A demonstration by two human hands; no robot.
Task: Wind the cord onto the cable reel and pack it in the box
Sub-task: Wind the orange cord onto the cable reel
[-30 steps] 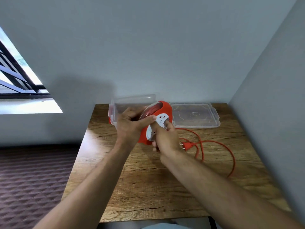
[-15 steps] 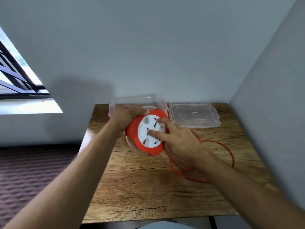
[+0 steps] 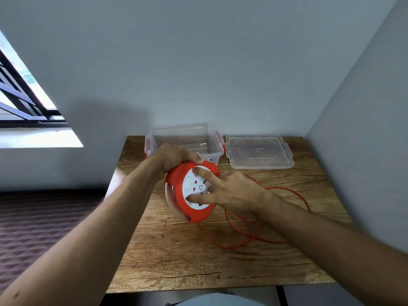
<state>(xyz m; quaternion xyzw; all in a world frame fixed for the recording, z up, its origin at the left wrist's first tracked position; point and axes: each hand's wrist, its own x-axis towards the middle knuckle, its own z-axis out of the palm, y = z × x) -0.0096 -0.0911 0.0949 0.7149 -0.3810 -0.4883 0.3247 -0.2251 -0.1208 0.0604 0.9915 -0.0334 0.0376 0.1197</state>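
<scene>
The orange cable reel with a white socket face is held above the wooden table, tilted toward me. My left hand grips its upper rim. The spread fingers of my right hand press on the white socket disc. The loose orange cord hangs from under the reel and loops over the table to the right, partly hidden by my right arm. Behind the reel the clear plastic box stands open.
The box's clear lid lies flat at the back right. Walls close the table in at the back and right. A window is at the far left, and carpeted floor lies left of the table's edge.
The reel turned its white face toward me and came forward from the box. My right hand shifted from the reel's front edge onto the socket disc with fingers spread. The cord's loops shifted and the plug went out of sight.
</scene>
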